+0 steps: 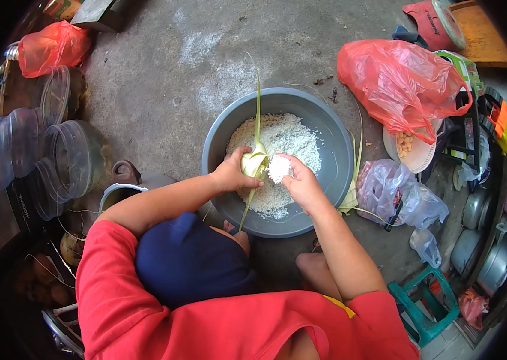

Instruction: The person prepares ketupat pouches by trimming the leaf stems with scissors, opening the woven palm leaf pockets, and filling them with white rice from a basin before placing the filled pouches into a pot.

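Note:
A wide grey plastic basin [335,180] sits on the floor before me, with a mound of white rice grains [296,135] inside. Over the basin my left hand [234,173] grips a woven palm-leaf pouch [254,163]. One long leaf strip rises from the pouch past the far rim, and another trails down towards me. Close at its right side, my right hand [302,182] pinches a clump of rice [279,168] between thumb and fingers. Whether the clump touches the pouch I cannot tell.
More woven palm leaf [349,200] lies against the basin's right side. Beyond it are clear plastic bags [388,189], a red plastic bag [397,85] and a white bowl [417,155]. Clear plastic jars [71,157] stand at left. A green stool [428,301] is at lower right.

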The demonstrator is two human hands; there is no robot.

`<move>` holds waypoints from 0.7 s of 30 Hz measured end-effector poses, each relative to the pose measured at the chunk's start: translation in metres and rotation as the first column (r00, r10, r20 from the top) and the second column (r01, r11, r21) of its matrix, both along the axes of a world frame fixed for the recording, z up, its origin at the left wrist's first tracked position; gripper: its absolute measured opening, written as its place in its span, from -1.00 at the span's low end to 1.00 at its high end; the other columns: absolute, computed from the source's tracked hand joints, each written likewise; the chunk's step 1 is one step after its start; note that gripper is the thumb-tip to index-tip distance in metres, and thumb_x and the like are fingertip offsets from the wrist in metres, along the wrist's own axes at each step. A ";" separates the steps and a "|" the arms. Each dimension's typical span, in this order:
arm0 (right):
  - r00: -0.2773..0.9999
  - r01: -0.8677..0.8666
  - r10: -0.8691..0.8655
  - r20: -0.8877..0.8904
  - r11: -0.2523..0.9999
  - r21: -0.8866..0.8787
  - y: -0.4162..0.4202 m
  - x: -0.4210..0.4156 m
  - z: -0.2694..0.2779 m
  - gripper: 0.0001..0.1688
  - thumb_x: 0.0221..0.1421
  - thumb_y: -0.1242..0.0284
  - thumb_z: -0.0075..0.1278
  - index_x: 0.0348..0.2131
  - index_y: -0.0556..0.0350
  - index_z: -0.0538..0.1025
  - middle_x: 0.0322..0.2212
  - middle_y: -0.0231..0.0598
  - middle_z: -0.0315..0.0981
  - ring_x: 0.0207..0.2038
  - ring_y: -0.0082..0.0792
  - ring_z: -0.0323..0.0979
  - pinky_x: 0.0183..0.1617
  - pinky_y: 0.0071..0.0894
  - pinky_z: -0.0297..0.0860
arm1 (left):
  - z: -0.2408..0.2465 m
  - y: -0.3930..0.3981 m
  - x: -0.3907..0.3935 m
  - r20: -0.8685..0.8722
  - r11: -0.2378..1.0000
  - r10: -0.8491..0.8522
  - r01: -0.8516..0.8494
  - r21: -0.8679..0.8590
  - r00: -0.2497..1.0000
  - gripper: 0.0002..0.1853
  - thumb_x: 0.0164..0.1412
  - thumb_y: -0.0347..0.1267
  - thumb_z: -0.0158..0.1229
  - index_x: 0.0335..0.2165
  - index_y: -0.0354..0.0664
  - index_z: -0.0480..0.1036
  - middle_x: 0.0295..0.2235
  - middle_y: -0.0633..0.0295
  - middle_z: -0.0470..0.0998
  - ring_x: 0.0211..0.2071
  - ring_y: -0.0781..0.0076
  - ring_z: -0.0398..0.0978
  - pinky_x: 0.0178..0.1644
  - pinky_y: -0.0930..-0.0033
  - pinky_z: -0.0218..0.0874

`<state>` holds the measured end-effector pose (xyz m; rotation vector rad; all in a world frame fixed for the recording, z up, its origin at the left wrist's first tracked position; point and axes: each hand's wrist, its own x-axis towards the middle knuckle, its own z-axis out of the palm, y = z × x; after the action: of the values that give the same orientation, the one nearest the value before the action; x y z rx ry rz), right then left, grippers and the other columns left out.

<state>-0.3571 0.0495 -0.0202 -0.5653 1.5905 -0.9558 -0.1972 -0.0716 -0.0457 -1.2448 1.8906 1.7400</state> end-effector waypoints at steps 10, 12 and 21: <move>0.784 -0.274 0.178 -0.594 0.959 -0.074 -0.007 0.013 0.022 -0.57 -0.02 0.51 -0.04 -0.09 0.22 0.31 -0.19 0.05 0.30 -0.12 0.08 0.32 -0.02 -0.16 0.29 | 0.005 -0.001 0.001 -0.039 0.838 0.224 -0.172 0.517 0.974 0.05 -0.20 -0.40 0.40 0.16 -0.22 -0.12 -0.07 0.04 0.29 -0.03 0.27 0.30 0.00 0.33 0.20; 0.775 -0.270 0.183 -0.604 0.961 -0.055 -0.009 0.013 0.014 -0.54 0.01 0.47 -0.03 -0.06 0.20 0.28 -0.15 0.05 0.24 -0.10 0.07 0.30 0.00 -0.16 0.27 | 0.013 -0.003 0.000 -0.048 0.765 0.246 -0.163 0.624 0.968 0.05 -0.18 -0.45 0.37 0.18 -0.20 -0.16 -0.07 0.06 0.29 -0.04 0.31 0.30 -0.03 0.34 0.23; 0.692 -0.242 0.294 -0.660 0.955 0.171 -0.007 0.004 -0.061 -0.39 -0.04 0.34 0.06 0.01 0.11 0.26 -0.02 0.05 0.15 0.00 0.05 0.19 0.08 -0.13 0.18 | 0.011 -0.008 0.006 -0.490 0.963 0.195 -0.071 0.261 0.849 0.05 -0.22 -0.41 0.39 0.16 -0.13 -0.12 -0.03 0.16 0.27 0.05 0.38 0.21 0.13 0.34 0.06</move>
<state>-0.3527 0.0421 -0.0816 -1.1649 2.0995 -0.4675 -0.1914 -0.0792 -0.0349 -0.8987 1.8013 2.4873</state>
